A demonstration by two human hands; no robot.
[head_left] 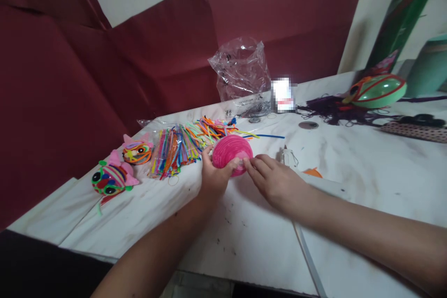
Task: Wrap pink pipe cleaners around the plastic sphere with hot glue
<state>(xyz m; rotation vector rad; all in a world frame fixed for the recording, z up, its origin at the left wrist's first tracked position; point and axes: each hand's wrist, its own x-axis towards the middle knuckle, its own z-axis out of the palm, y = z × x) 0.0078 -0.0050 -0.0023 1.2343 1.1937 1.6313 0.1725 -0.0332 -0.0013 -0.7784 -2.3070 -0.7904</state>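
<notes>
A round, bright pink ball (228, 151), its surface ridged as if wound with fuzzy strands, is held above the table. My left hand (216, 174) wraps its near left side, with the thumb across the front. A small light pink piece (240, 156) lies against the front of the ball, near my left thumb. The fingers of my right hand (272, 179) are drawn together and press this piece from the right. What lies under the fingertips is partly hidden.
Colourful pipe cleaners (181, 146) lie behind my left hand. Two decorated fish (111, 177) sit at left. Clear plastic bag (240, 72) stands at the back. A glue gun (286, 156) lies near my right hand, and a green balloon-like fish (380, 91) at far right.
</notes>
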